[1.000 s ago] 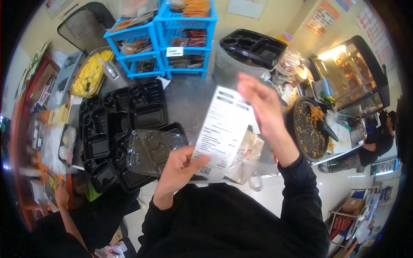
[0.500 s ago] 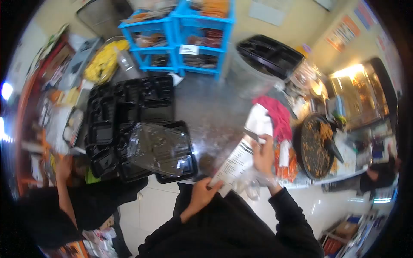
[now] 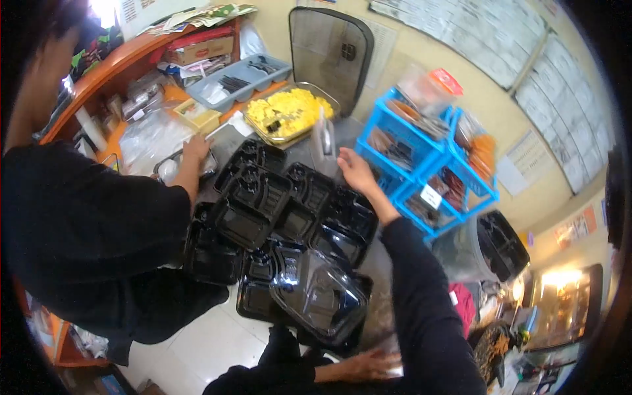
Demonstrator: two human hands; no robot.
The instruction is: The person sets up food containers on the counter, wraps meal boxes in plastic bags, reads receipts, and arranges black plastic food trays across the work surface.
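Observation:
My right hand (image 3: 357,170) reaches across the trays with fingers apart and nothing in it. Its fingertips are close to a clear plastic piece (image 3: 323,136) standing beside the egg dish; whether they touch it I cannot tell. Low in view, my left hand (image 3: 368,366) is closed at the table's near edge, partly behind my right sleeve. Something whitish shows at its fingers, too hidden to make out. Between my hands lie several black compartment trays (image 3: 247,220), and a clear lid (image 3: 320,294) rests on the nearest ones. Yellow scrambled egg (image 3: 293,108) fills a glass dish (image 3: 304,139).
A co-worker in black (image 3: 92,217) stands at left, one hand (image 3: 195,150) near a small container. Blue tiered baskets (image 3: 409,172) stand right of my right hand. Beyond are a bin topped with a black tray (image 3: 501,245) and a lit cabinet (image 3: 563,309).
The view has swung left. My right hand has left the printed paper and stretched forward past the trays. My left hand has dropped low, and the paper no longer shows clearly.

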